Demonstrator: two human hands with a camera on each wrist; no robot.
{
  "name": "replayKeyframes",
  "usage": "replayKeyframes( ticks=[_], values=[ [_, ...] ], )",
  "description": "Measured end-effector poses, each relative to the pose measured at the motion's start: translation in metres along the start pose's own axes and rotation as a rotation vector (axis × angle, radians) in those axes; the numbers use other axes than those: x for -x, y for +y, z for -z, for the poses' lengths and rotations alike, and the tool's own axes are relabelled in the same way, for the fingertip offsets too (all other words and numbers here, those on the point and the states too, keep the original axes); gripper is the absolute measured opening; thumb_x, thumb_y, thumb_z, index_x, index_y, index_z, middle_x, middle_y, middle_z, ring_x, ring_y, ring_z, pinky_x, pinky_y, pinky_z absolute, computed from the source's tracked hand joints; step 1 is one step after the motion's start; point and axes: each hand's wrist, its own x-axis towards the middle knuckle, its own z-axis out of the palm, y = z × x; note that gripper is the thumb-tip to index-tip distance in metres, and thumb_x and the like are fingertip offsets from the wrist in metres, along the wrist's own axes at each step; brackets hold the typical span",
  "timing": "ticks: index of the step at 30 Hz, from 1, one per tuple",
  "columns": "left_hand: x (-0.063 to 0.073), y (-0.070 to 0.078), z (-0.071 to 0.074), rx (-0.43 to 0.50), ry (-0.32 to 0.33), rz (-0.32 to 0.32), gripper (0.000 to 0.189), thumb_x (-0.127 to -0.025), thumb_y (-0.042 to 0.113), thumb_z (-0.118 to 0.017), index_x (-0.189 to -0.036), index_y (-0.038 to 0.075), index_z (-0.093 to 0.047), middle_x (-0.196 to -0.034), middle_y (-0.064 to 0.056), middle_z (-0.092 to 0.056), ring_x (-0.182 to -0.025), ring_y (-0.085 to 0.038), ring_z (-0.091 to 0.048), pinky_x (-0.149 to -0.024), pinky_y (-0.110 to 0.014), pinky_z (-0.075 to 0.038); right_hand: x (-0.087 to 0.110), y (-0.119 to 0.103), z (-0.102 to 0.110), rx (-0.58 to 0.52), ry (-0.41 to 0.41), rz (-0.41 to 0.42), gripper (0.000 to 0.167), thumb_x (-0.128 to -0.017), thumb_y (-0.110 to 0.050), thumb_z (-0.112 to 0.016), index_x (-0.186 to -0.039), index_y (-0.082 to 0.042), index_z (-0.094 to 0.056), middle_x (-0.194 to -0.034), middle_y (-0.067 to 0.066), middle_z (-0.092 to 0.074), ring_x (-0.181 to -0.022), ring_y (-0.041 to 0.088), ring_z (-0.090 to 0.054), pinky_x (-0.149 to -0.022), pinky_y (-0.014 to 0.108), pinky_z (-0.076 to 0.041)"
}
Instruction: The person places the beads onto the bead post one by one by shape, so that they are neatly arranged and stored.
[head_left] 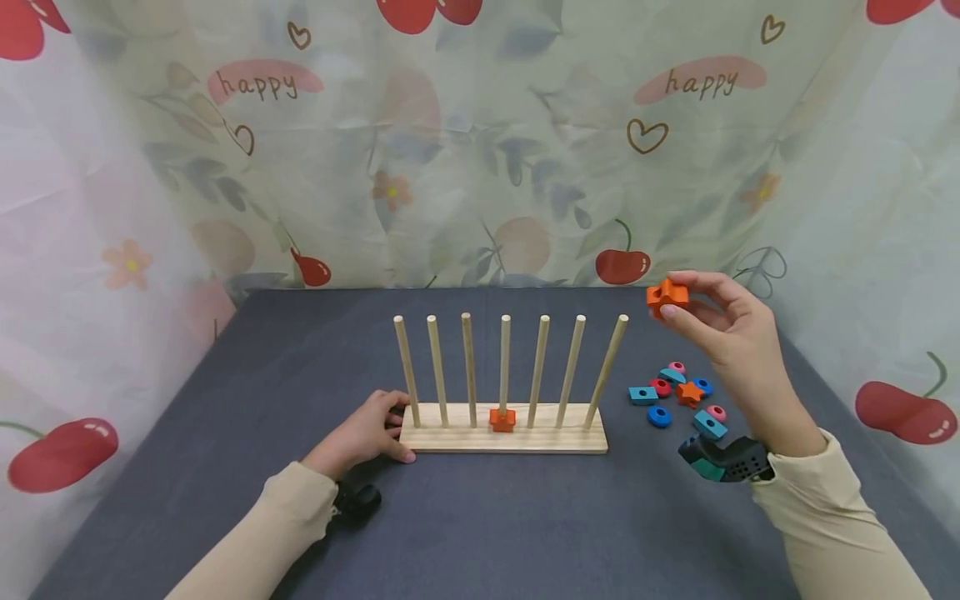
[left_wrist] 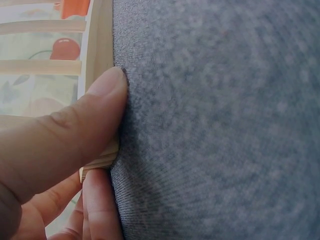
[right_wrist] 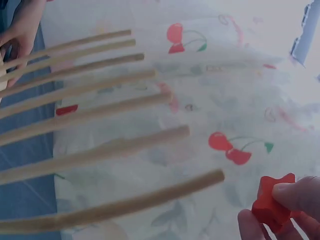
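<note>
A pale wooden peg rack with several upright pegs stands on the table. My left hand grips its left end; in the left wrist view the thumb lies along the base's long edge and the fingers bend round its end. Between thumb and fingertips, my right hand pinches an orange star-shaped bead. It is held in the air to the right of the rack, around peg-top height and off every peg. Another orange bead sits at the foot of the middle peg.
Below the right hand, several loose beads lie on the dark tablecloth: another orange star, blue rings, pink and red rings, and blue blocks. A printed curtain hangs behind the table and at both sides.
</note>
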Motion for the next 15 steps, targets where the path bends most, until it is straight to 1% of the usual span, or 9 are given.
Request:
replayKeyframes(
  ticks=[4, 7, 12, 15],
  values=[
    [0.0, 0.0, 0.0, 0.002, -0.002, 0.0, 0.08, -0.062, -0.001, -0.089, -0.132, -0.001, -0.05, -0.125, -0.018, -0.041, -0.113, -0.031, -0.052, -0.091, -0.036, -0.054, 0.003, -0.01, -0.011, 0.015, 0.009, 0.057, 0.038, -0.087, 0.002, -0.067, -0.124, -0.004, -0.057, -0.118, 0.001, -0.06, -0.103, 0.009, -0.062, -0.082, 0.014, -0.054],
    [0.0, 0.001, 0.0, 0.009, 0.0, 0.006, 0.08, -0.062, -0.002, -0.089, -0.132, 0.0, -0.051, -0.125, -0.017, -0.041, -0.113, -0.031, -0.051, -0.091, -0.036, -0.054, 0.003, -0.017, -0.018, 0.018, 0.0, 0.071, 0.038, -0.086, 0.005, -0.068, -0.121, -0.004, -0.058, -0.115, 0.0, -0.062, -0.105, 0.011, -0.06, -0.083, 0.013, -0.053],
    [0.0, 0.0, 0.0, 0.005, 0.001, 0.008, 0.079, -0.062, -0.002, -0.088, -0.132, 0.0, -0.05, -0.126, -0.017, -0.041, -0.114, -0.031, -0.051, -0.092, -0.036, -0.054, 0.002, -0.029, -0.03, 0.045, -0.056, 0.059, 0.034, -0.086, 0.001, -0.069, -0.118, -0.005, -0.06, -0.112, 0.002, -0.064, -0.102, 0.013, -0.062, -0.084, 0.015, -0.053],
    [0.0, -0.001, 0.001, 0.0, 0.003, 0.006, 0.08, -0.062, -0.002, -0.089, -0.132, 0.0, -0.05, -0.126, -0.017, -0.042, -0.113, -0.03, -0.051, -0.092, -0.037, -0.054, -0.001, -0.035, -0.036, 0.042, -0.097, 0.065, 0.033, -0.087, -0.001, -0.069, -0.119, -0.005, -0.061, -0.115, 0.003, -0.065, -0.102, 0.014, -0.064, -0.084, 0.017, -0.054]
  ],
)
